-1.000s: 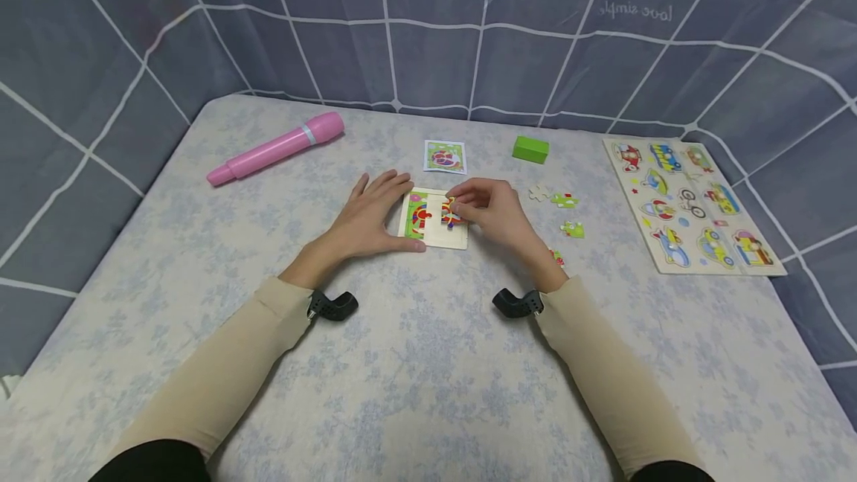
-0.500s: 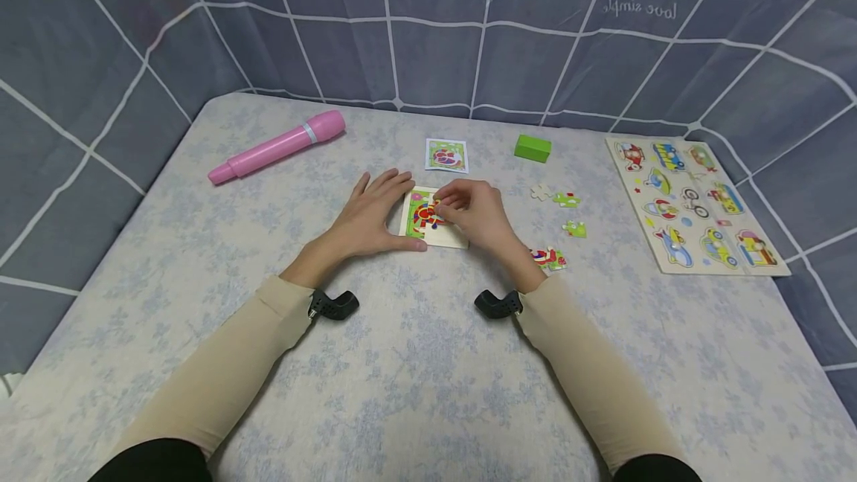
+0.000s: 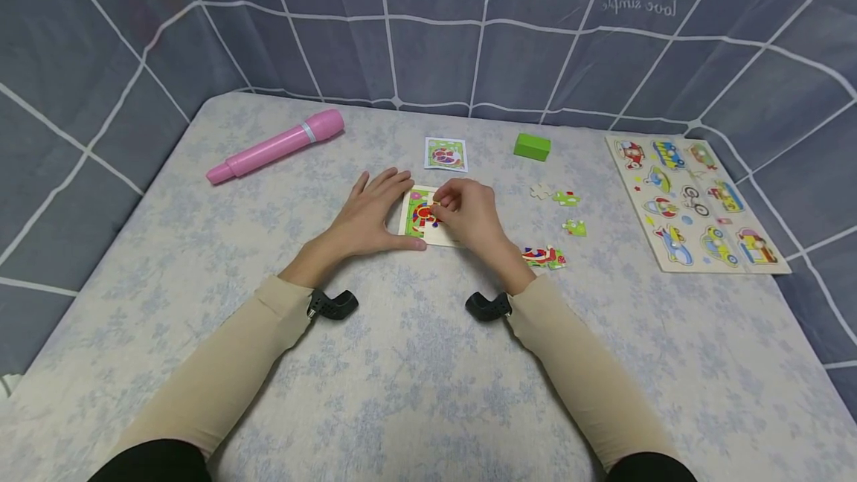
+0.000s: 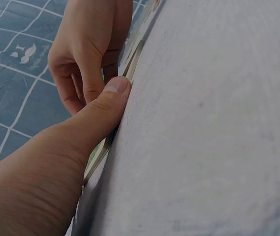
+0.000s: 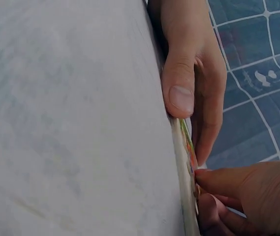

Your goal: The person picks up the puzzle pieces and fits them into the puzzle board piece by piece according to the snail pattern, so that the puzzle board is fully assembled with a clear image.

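Observation:
A small wooden jigsaw tray (image 3: 443,238) lies flat on the table between the two hands, its left side filled with colourful pieces. My left hand (image 3: 367,219) is spread along the tray's left side, and its thumb lies by the near edge, as the left wrist view confirms. The right hand (image 3: 472,216) pinches a red-and-blue jigsaw piece (image 3: 434,222) low over the tray, against the fitted pieces. Its fingers cover much of that piece; whether it sits fully down I cannot tell. Right of this hand lie loose jigsaw pieces (image 3: 544,256), one face-down piece (image 3: 540,191) among them.
Behind the tray lies a small picture card (image 3: 445,155), with a green block (image 3: 532,146) to its right. A pink microphone-shaped stick (image 3: 276,147) lies at back left. On the right is a vehicle puzzle board (image 3: 696,207). Grey gridded cloth (image 3: 435,58) hangs behind the table.
The right hand has moved left with the jigsaw piece, bringing it up to the fitted pieces. More loose pieces show beside its wrist. My left hand has stayed in place.

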The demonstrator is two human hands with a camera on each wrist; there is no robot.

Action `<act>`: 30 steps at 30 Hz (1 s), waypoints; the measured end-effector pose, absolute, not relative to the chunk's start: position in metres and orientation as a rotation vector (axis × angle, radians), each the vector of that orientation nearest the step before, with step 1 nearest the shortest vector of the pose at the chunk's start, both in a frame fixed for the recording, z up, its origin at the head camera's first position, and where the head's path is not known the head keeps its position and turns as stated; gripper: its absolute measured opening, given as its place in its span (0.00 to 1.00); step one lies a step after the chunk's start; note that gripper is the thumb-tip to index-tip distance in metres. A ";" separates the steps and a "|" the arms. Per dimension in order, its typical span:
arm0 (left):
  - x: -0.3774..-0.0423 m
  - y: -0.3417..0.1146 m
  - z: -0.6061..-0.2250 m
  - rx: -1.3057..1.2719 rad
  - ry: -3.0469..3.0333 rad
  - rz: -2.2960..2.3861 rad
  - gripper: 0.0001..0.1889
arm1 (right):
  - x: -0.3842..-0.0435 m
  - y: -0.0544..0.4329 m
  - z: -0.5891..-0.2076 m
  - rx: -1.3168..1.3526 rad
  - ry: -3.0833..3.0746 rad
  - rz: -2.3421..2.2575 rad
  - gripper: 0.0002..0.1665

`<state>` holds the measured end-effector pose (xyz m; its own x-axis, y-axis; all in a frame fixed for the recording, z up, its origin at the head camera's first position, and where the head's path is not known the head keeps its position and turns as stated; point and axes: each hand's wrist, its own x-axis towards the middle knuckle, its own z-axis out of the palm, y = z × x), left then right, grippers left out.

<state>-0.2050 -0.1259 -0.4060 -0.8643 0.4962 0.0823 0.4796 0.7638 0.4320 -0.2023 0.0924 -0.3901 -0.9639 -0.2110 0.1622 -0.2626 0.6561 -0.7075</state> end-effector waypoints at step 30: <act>-0.205 -0.124 -0.408 0.807 2.914 0.715 0.62 | -0.191 0.200 -0.380 0.238 -2.767 1.259 0.10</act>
<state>-0.2049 -0.1240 -0.4078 -0.8647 0.4946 0.0873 0.4789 0.7595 0.4404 -0.1914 0.2001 -0.3802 -0.9836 -0.1031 0.1481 -0.1794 0.6478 -0.7404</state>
